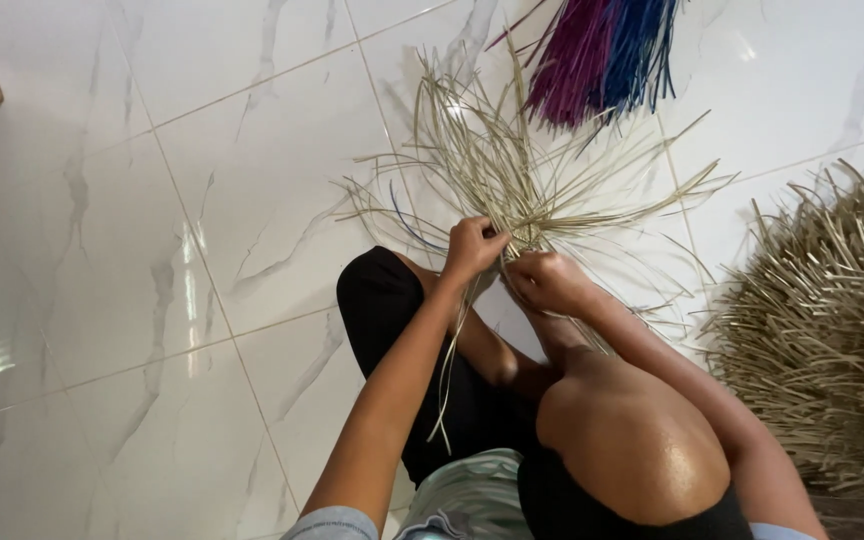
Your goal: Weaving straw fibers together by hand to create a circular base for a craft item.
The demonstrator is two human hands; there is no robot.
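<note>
White marble floor all round; a heap of woven straw work sits at three o'clock. At centre, the fan of pale straw strands splays toward twelve. Left hand and right hand both pinch strands at the woven knot (tight spot): loosen either pinch and, I reckon, the crossing slips undone.

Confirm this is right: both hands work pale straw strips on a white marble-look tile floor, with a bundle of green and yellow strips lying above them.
Wrong colours. In the head view the bundle is purple and blue. The rest holds: left hand and right hand work pale straw strips on the white tile floor.
</note>
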